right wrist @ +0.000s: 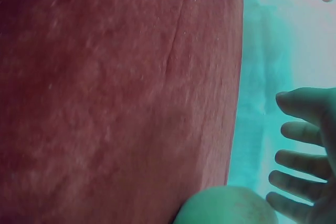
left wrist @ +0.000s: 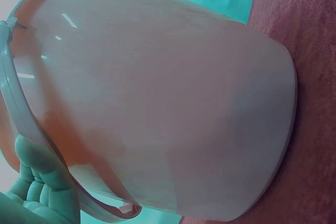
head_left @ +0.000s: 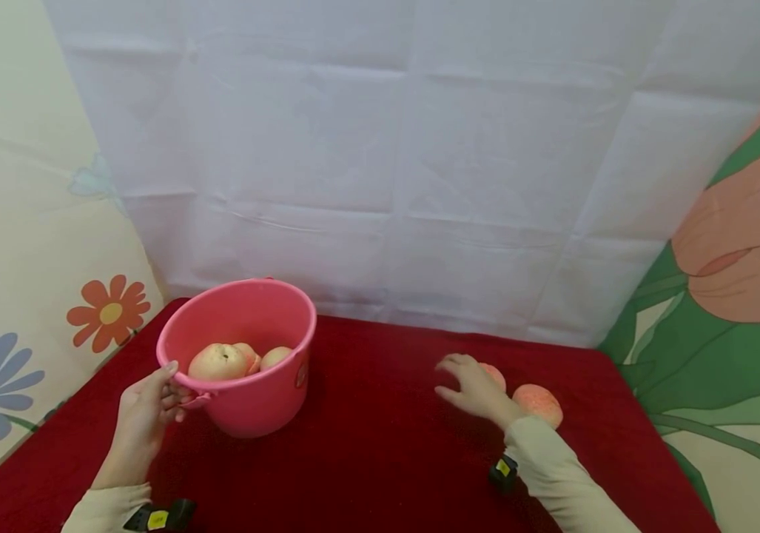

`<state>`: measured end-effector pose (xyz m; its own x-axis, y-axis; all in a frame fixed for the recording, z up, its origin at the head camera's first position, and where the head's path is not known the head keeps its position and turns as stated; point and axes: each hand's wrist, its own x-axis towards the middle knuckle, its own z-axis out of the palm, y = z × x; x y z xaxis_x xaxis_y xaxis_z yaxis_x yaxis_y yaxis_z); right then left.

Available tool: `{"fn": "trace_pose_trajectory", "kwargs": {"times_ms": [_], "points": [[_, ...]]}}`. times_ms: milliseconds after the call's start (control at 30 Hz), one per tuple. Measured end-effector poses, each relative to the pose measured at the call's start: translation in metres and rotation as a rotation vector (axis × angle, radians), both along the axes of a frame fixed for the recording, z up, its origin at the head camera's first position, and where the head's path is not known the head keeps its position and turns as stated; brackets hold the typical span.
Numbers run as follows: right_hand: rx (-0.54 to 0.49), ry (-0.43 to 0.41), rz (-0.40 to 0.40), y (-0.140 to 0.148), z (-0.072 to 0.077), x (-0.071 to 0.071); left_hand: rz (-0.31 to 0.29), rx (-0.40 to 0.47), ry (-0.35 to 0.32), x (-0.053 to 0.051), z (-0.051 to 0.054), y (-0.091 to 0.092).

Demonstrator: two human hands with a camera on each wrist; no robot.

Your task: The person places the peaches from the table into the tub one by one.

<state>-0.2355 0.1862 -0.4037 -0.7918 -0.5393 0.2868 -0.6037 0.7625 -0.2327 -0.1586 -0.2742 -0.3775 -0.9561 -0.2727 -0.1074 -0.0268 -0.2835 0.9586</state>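
Observation:
A pink bucket (head_left: 256,407) stands on the left part of the red cloth, with peaches (head_left: 217,363) inside it. At its near left rim, my left hand (head_left: 142,414) holds on, the thumb on the edge and the fingers curled beneath it by the handle. The left wrist view shows the bucket wall (left wrist: 173,98) and handle (left wrist: 23,100) close up. On the right, my right hand (head_left: 476,389) hovers with spread fingers and nothing in them. Beside it lie a peach (head_left: 539,404) and a second peach (head_left: 494,374), partly hidden behind the hand.
Red cloth (head_left: 366,444) covers the table. A white sheet (head_left: 386,148) hangs along the back edge. Flower-printed cloths stand at the left (head_left: 40,244) and right (head_left: 739,385) sides.

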Motion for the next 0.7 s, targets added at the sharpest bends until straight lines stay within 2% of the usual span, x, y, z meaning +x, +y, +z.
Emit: {"fn": "trace_pose_trajectory", "kwargs": {"times_ms": [233, 533, 700], "points": [[0.042, 0.048, -0.048, 0.008, 0.003, 0.000, -0.006, 0.003, 0.022, 0.001, -0.001, 0.000], [0.043, 0.083, -0.029, 0.015, 0.004, -0.004, -0.017, 0.023, 0.036, 0.002, -0.001, 0.000], [0.065, 0.094, -0.056, 0.019, 0.000, -0.006, -0.014, 0.020, 0.038, 0.003, -0.001, 0.001]]}}
